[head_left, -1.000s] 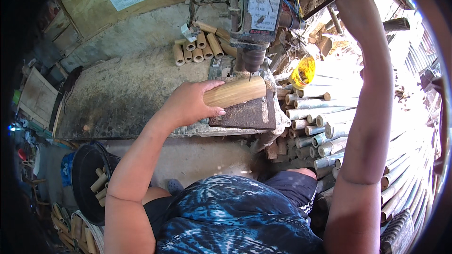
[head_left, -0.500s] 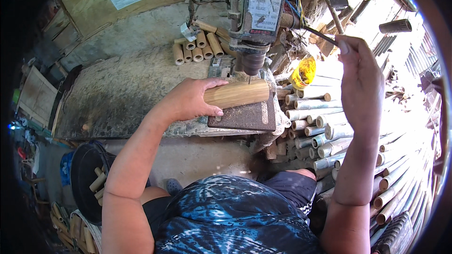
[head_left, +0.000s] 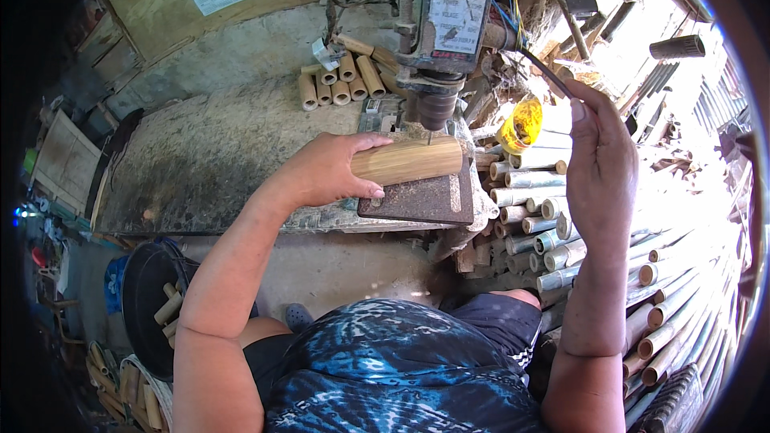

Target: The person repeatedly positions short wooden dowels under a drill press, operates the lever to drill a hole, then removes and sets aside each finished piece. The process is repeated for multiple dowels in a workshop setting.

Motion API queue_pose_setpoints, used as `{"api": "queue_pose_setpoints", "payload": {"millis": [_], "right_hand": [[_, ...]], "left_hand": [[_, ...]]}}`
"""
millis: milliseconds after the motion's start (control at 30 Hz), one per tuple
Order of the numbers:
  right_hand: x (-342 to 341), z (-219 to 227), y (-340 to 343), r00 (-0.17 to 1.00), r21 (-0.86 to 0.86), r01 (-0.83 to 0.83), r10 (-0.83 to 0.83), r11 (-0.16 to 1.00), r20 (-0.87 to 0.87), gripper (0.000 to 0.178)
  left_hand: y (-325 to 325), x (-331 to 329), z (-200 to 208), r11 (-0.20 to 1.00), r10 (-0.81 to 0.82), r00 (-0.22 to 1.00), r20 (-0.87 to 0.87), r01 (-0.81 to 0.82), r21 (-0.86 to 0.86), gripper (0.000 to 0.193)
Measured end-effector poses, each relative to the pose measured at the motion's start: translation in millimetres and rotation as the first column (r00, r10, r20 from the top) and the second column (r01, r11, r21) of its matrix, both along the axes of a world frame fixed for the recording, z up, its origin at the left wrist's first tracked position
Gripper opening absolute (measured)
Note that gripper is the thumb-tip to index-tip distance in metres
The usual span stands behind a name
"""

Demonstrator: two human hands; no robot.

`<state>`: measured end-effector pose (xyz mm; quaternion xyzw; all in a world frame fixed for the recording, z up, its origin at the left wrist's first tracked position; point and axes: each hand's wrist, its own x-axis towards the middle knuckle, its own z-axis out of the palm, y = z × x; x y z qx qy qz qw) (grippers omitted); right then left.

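My left hand (head_left: 333,167) grips the left end of a short bamboo tube (head_left: 409,160), thumb in front and fingers behind. The tube lies crosswise on the dark metal table (head_left: 425,207) of a drill press (head_left: 445,24). From its chuck (head_left: 435,108), a thin bit reaches down to the tube's upper side near the right end; whether it has gone in I cannot tell. To the right, my right hand (head_left: 600,132) is raised and closed around the end of the press's feed lever (head_left: 545,70).
Cut bamboo tubes (head_left: 341,90) are stacked at the back of the workbench (head_left: 200,164). Long bamboo poles (head_left: 553,232) fill the right side, below a yellow container (head_left: 521,124). A black bucket (head_left: 144,313) with bamboo pieces stands at lower left.
My right hand has come slightly down and to the left with the lever. The chuck and bit sit a little lower against the tube. My left hand keeps its hold.
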<state>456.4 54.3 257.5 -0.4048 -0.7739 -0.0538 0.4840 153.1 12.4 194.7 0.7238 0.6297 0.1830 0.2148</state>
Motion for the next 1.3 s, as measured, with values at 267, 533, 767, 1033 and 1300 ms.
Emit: {"api": "queue_pose_setpoints", "payload": {"millis": [267, 533, 767, 1033, 1300], "right_hand": [[-3, -14, -2, 0.999, -0.043, 0.036, -0.036, 0.998, 0.000, 0.024], [-8, -51, 10, 0.997, -0.164, 0.073, -0.067, 0.984, 0.037, 0.033], [-41, -90, 106, 0.992, -0.266, 0.109, -0.088, 0.958, 0.089, 0.029], [10, -16, 20, 0.978, -0.551, 0.014, 0.104, 0.834, 0.183, 0.029], [-10, 84, 66, 0.989, 0.074, 0.147, -0.148, 0.986, 0.006, 0.036]], "left_hand": [[0, 0, -2, 1.000, -0.001, 1.000, -0.002, 0.001, 0.013, 0.077], [1, -1, -8, 1.000, 0.012, 1.000, -0.024, -0.011, 0.020, 0.078], [5, -1, -5, 1.000, 0.011, 0.999, -0.033, -0.011, 0.000, 0.079], [5, -3, -7, 1.000, 0.019, 1.000, 0.008, -0.019, -0.006, 0.080], [18, -3, -32, 0.954, -0.098, 0.984, 0.147, 0.051, 0.295, 0.078]]}}
